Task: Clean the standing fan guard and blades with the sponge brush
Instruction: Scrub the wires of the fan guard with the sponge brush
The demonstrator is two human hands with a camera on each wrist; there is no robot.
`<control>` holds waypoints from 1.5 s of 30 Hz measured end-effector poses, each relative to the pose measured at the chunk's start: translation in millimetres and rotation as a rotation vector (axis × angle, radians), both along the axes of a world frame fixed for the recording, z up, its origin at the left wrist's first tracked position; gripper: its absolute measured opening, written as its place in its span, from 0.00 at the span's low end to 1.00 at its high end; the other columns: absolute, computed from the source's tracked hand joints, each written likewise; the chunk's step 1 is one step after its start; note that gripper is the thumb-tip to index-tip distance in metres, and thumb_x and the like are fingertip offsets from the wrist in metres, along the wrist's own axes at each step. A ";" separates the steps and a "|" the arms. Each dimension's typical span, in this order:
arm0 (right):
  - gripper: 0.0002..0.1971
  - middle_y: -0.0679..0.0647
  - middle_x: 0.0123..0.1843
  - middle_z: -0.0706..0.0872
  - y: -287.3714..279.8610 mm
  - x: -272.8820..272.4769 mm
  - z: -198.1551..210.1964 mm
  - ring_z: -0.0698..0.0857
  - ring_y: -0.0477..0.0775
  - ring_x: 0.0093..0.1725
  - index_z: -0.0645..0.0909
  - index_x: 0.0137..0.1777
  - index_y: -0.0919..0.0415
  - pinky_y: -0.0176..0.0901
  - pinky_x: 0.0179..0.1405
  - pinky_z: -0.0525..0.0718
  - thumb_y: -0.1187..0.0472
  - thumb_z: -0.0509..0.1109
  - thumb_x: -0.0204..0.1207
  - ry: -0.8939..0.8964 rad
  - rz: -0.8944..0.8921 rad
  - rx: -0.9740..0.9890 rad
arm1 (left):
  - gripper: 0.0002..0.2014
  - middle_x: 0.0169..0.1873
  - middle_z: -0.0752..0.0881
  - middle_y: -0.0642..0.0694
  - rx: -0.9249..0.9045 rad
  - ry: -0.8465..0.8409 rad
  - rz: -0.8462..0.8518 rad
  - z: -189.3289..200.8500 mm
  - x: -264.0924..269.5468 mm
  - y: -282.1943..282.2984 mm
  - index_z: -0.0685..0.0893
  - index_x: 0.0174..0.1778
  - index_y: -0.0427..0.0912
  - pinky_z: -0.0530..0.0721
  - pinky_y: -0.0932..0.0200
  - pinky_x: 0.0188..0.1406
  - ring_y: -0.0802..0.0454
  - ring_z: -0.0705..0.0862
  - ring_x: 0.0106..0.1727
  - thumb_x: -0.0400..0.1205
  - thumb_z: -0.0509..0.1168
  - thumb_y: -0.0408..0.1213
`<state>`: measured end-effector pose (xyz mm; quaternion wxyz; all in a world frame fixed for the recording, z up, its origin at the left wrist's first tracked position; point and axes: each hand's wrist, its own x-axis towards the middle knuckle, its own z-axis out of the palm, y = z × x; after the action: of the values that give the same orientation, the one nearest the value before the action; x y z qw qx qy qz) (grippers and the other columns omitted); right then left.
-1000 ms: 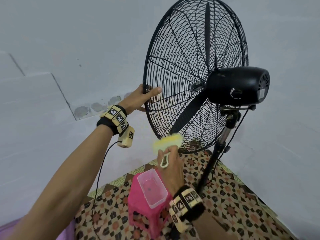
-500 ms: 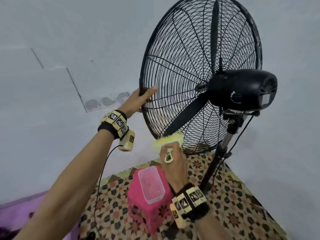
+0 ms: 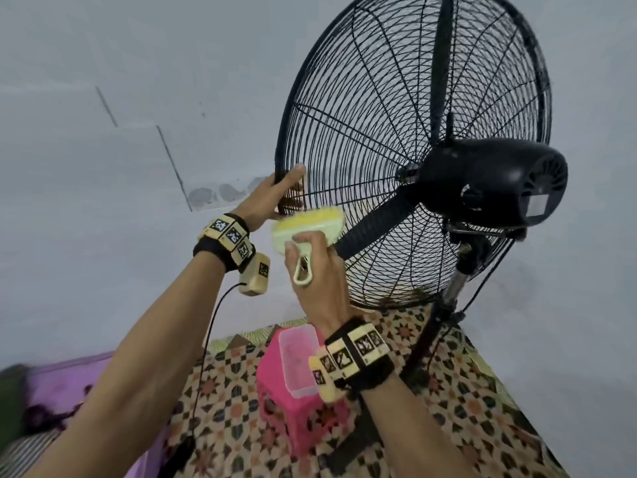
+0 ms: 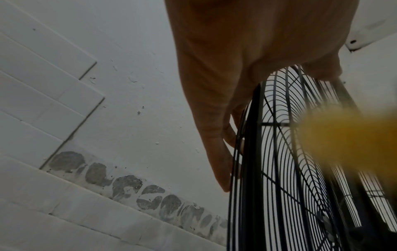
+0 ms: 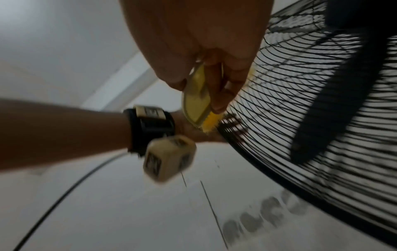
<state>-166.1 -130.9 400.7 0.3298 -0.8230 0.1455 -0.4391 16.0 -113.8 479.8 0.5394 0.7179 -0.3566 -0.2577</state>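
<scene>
Head view, read outward from the fan guard (image 3: 396, 108): far to its left, low at the frame edge, a purple cloth (image 3: 65, 381) lies on the floor. Nearer, the left hand (image 3: 272, 198) grips the guard's left rim, thumb on the near side and fingers (image 3: 293, 201) curled through the wires. Just right of that hand, the sponge brush (image 3: 306, 225) has its yellow bristle face turned toward the guard's lower-left wires, touching or just short of them; I cannot tell which. The right hand (image 3: 317, 270) holds the brush by its pale looped handle, fingers clamped on it. Below the guard, a pink stool (image 3: 275, 401) stands on the patterned floor mat (image 3: 482, 408) and carries a clear plastic container (image 3: 298, 360). Behind the wires, one black blade (image 3: 375, 222) slants down-left from the hub and another (image 3: 441, 70) points up. Right of the guard's centre sits the black motor housing (image 3: 499, 181), above the stand pole (image 3: 448, 305).

In the left wrist view, the left fingers (image 4: 217, 152) wrap the guard rim (image 4: 255, 135), with the brush a yellow blur (image 4: 343, 135) to their right.

In the right wrist view, the fingers (image 5: 225, 84) pinch the brush (image 5: 197, 105) beside the blurred guard (image 5: 300, 118).
</scene>
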 end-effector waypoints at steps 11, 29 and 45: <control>0.08 0.51 0.39 0.89 -37.4 -19.9 15.0 0.85 0.33 0.30 0.80 0.61 0.62 0.23 0.25 0.75 0.58 0.66 0.89 -0.047 0.114 0.065 | 0.42 0.65 0.89 0.53 -0.051 0.014 0.085 -8.2 -3.0 -4.7 0.78 0.79 0.48 0.89 0.38 0.60 0.50 0.90 0.63 0.79 0.60 0.77; 0.07 0.52 0.38 0.91 -69.8 -55.6 -28.9 0.84 0.39 0.28 0.86 0.56 0.57 0.29 0.25 0.83 0.57 0.68 0.86 0.381 0.059 0.021 | 0.45 0.64 0.91 0.50 -0.097 0.095 0.151 -14.9 -3.9 -2.3 0.78 0.79 0.47 0.88 0.31 0.63 0.47 0.92 0.62 0.76 0.64 0.78; 0.15 0.44 0.36 0.87 -108.1 -43.6 15.5 0.85 0.38 0.27 0.85 0.64 0.58 0.27 0.20 0.76 0.50 0.63 0.89 0.100 0.143 0.084 | 0.41 0.64 0.91 0.46 -0.184 0.020 0.191 -26.9 -9.0 -17.4 0.86 0.69 0.47 0.90 0.35 0.64 0.43 0.89 0.66 0.66 0.79 0.70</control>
<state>-209.7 -239.0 416.2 0.3867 -0.8377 0.1208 -0.3663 6.9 -131.2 453.0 0.6286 0.6936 -0.3032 -0.1783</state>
